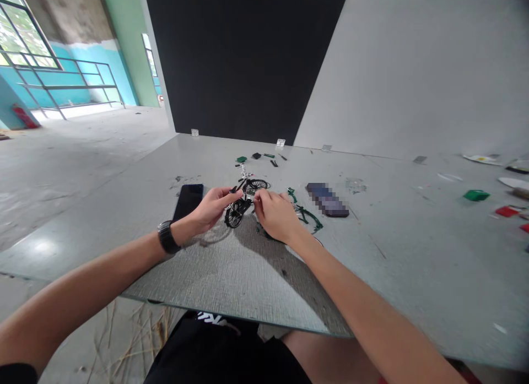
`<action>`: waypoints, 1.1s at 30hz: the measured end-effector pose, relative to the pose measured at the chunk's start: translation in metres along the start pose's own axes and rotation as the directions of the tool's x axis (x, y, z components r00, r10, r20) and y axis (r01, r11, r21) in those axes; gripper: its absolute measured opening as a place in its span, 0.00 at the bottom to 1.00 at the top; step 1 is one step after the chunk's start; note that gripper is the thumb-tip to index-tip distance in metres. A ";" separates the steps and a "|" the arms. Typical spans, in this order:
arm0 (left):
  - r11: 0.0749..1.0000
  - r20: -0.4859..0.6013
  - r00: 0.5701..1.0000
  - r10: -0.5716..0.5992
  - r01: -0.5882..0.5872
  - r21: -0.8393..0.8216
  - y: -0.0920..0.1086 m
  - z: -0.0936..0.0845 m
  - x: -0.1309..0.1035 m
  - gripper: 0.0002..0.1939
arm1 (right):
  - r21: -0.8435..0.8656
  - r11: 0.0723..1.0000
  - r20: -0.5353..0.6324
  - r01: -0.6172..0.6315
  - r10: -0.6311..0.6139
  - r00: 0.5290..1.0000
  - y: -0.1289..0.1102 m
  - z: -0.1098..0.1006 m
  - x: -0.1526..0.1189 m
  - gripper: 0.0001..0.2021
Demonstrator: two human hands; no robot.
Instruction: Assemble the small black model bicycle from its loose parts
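A small black model bicycle (235, 214) with spoked wheels and silver handlebars is held above the table. My left hand (215, 206) grips it, thumb along its frame, from the left. My right hand (273, 212) is closed with its fingertips pinched at the bicycle's middle; whatever sits between those fingertips is too small to make out. Beside and partly behind my right hand lie green model bicycle parts (309, 218), among them a curved green frame piece. My right hand hides some of these parts.
A dark phone (189, 199) lies left of my left hand, and another phone (328, 200) lies right of the green parts. Small green and black pieces (257, 156) are scattered farther back. A green block (476, 195) and red pieces (506, 211) lie far right. An upright panel (248, 59) borders the table's back.
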State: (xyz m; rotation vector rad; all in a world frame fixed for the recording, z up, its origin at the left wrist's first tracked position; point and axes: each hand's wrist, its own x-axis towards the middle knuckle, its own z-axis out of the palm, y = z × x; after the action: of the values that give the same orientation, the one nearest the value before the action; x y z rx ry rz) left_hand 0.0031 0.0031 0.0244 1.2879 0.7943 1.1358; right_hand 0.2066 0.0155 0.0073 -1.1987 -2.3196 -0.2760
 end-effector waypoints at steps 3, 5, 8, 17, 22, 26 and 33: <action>0.999 -0.031 0.999 0.043 -0.043 0.022 -0.003 -0.003 0.002 0.13 | 0.027 0.999 0.050 0.023 -0.025 0.998 0.000 0.001 -0.001 0.07; 0.999 -0.033 0.998 0.053 -0.052 0.016 -0.005 -0.005 0.003 0.13 | 0.047 0.998 0.080 0.041 -0.045 0.996 -0.001 0.002 -0.001 0.07; 0.998 -0.024 0.998 0.055 -0.055 0.010 -0.006 -0.006 0.005 0.14 | 0.056 0.994 0.104 0.096 -0.101 0.989 -0.002 0.002 -0.001 0.08; 0.971 0.051 0.992 0.116 -0.124 0.206 -0.005 -0.005 0.004 0.17 | 0.006 0.994 -0.028 0.111 -0.110 0.993 -0.012 -0.005 0.002 0.18; 0.927 0.080 0.987 0.140 -0.159 0.339 0.000 -0.002 0.001 0.20 | -0.049 0.997 0.044 -0.062 0.064 0.997 -0.009 -0.009 0.003 0.23; 0.952 0.039 0.988 0.146 -0.151 0.265 -0.002 -0.003 0.001 0.20 | -0.047 0.992 0.183 -0.113 0.120 0.976 -0.006 -0.011 0.003 0.25; 0.989 0.007 0.995 0.098 -0.098 0.114 -0.011 -0.008 0.005 0.19 | 0.067 0.996 0.282 0.059 -0.075 0.956 -0.006 -0.009 0.000 0.21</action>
State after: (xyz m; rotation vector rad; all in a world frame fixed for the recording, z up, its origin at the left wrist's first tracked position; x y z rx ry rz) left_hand -0.0010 0.0111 0.0134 1.4354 0.8121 1.1813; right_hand 0.2050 0.0089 0.0155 -1.1990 -2.5996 -0.0609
